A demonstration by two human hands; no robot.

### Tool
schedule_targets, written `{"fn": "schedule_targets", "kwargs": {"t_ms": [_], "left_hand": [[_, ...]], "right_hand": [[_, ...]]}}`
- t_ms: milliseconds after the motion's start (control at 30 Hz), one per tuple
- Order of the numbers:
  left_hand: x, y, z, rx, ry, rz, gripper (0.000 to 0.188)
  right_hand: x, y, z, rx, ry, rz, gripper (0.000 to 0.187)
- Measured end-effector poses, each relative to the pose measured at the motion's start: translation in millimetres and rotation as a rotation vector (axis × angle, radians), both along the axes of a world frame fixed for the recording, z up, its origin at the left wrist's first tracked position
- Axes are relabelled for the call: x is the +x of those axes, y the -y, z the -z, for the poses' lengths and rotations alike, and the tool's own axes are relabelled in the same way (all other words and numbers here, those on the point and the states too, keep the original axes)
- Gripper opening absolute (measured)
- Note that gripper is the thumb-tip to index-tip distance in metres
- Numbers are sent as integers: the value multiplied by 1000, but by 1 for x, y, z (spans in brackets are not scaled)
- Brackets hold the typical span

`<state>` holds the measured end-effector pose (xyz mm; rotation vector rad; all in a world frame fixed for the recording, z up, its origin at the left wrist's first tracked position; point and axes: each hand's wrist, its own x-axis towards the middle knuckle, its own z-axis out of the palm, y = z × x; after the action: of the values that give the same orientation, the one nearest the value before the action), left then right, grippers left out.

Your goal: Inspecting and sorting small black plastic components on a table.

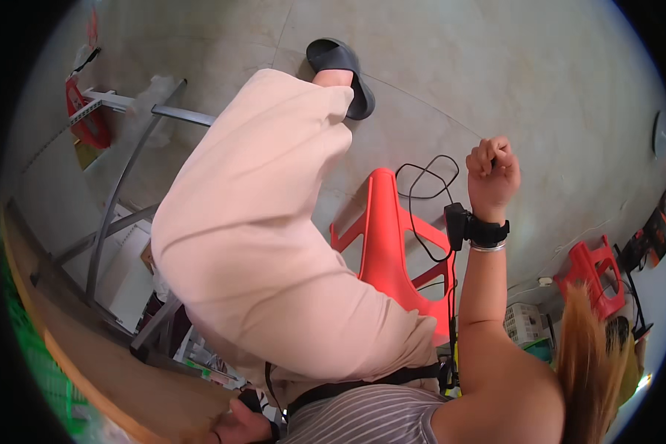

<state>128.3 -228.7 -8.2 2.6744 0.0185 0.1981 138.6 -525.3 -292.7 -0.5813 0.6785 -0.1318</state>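
My right hand (494, 176) is raised over the floor to the right of a red plastic stool (385, 244). Its fingers curl in toward the palm, and I see nothing in them. A black wrist device (475, 226) is strapped below that hand, with a thin black cable running from it beside the stool. At the bottom edge, my left hand (238, 425) is close to the brown table edge (118, 392). It is partly cut off and its fingers are blurred, so its grip is unclear. My legs in beige trousers (251, 237) fill the middle.
A dark slipper (348, 74) is on my foot on the grey floor (436, 59). Grey metal legs (115, 185) stand to the left, with a red object (87, 115) beyond. Another red stool (593, 274) and a white basket (523, 323) are at the right.
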Motion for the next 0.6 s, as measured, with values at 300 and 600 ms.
{"fn": "schedule_targets", "kwargs": {"t_ms": [300, 600], "left_hand": [[-11, -18, -43, 262, -60, 61, 76], [-92, -90, -42, -2, 275, 324, 63]], "right_hand": [[10, -1, -90, -203, 165, -80, 17], [21, -51, -176, -267, 482, -52, 17]]}}
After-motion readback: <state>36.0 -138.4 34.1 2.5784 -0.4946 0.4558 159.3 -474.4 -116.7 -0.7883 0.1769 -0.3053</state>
